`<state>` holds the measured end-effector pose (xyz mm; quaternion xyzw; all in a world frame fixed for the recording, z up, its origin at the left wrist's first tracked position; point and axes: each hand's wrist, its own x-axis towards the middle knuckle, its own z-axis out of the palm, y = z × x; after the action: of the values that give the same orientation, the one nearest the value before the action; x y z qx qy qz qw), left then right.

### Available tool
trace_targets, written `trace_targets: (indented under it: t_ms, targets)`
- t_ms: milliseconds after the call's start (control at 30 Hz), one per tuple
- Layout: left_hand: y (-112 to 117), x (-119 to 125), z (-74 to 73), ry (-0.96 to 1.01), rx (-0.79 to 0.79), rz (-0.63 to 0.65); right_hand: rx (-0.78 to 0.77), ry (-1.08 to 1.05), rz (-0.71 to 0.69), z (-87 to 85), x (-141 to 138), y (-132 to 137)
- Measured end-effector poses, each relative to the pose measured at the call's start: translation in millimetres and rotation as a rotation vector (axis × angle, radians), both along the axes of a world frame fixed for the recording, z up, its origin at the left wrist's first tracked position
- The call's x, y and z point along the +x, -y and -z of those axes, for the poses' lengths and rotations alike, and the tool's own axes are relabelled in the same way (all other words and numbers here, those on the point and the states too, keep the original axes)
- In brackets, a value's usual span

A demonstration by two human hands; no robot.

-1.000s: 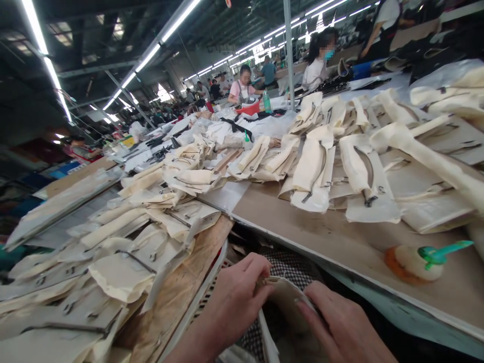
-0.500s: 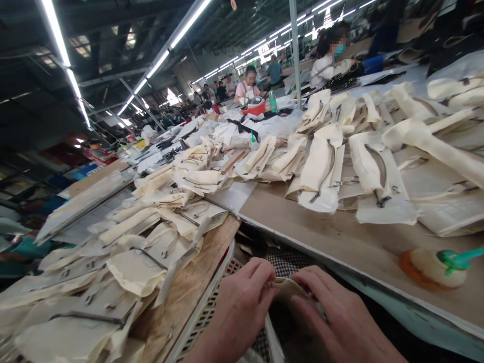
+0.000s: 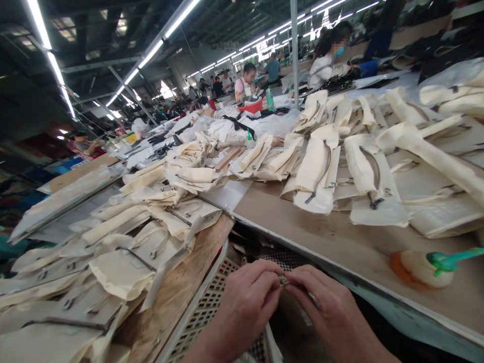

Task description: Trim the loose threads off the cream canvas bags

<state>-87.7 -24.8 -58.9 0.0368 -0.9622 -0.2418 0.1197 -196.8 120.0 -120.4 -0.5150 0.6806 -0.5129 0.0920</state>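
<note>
The left hand (image 3: 251, 297) and right hand (image 3: 325, 300) keep a clamped grip on a pale piece (image 3: 290, 308); the far blue box's (image 3: 68, 165) white marks are too blurred to read.

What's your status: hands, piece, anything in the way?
Left hand and right hand close together, pinching edge of pale piece. Piece mostly hidden by hands. Basket close by left forearm; nothing seen covering hands.

Bright strip lights (image 3: 151, 53) line the dark ceiling (image 3: 227, 25) above worktables (image 3: 272, 212).
</note>
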Motion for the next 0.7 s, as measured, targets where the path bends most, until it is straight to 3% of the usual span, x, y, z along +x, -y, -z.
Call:
trace_targets:
  t_ms: [233, 500, 700]
  targets:
    - [1.7, -4.0, 6.6, -0.076, -0.014, 0.058, -0.024, 0.041, -0.001, 5.1, -2.3, 0.1]
    - [2.6, -4.7, 7.5, -0.007, 0.359, -0.141, 0.057, 0.231, -0.027, 0.4, -5.4, -1.6]
    - [5.8, -6.7, 4.0, 0.055, 0.564, -0.262, 0.034, 0.274, -0.040, -2.9, -3.1, -2.4]
